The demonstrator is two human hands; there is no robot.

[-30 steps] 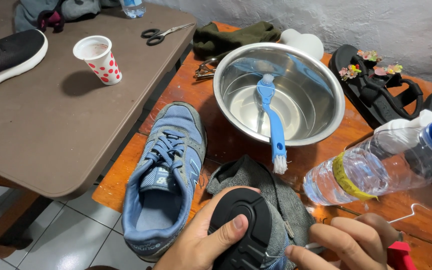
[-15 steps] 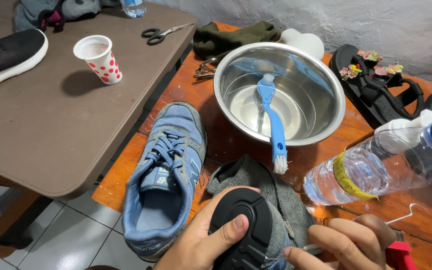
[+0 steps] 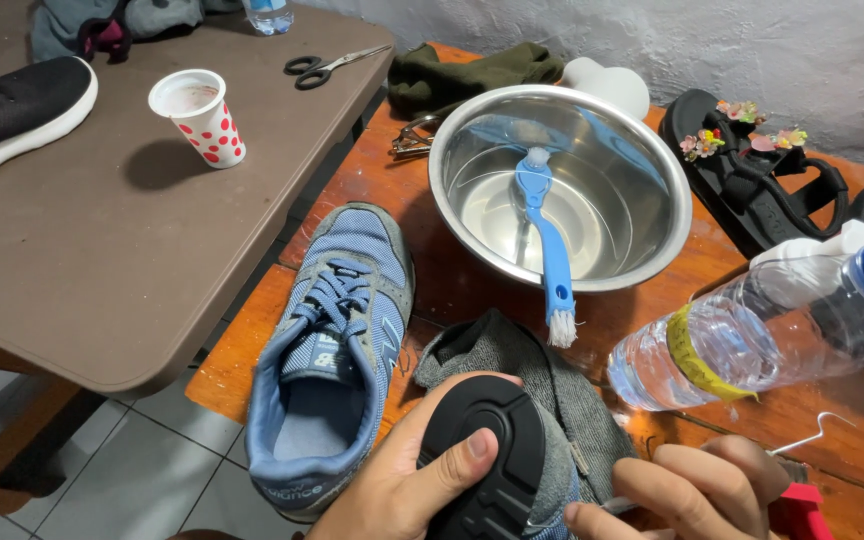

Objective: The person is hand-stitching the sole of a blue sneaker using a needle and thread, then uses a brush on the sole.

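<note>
My left hand (image 3: 402, 490) grips a shoe turned sole-up, its black rubber sole (image 3: 487, 455) under my thumb, at the bottom centre. My right hand (image 3: 692, 490) is closed on a thin tool, mostly hidden, pressed against the side of that shoe, with a red object (image 3: 800, 510) beside it. A grey cloth (image 3: 552, 385) lies under the held shoe. A matching blue sneaker (image 3: 337, 340) sits upright on the wooden table to the left of my hands.
A steel bowl (image 3: 652, 170) with water holds a blue brush (image 3: 552, 260) leaning over its rim. A plastic water bottle (image 3: 752, 330) lies on the right. Black sandals (image 3: 752, 180) sit behind. The brown table (image 3: 102, 250) carries a dotted paper cup (image 3: 202, 115), scissors (image 3: 327, 65) and a black shoe (image 3: 7, 115).
</note>
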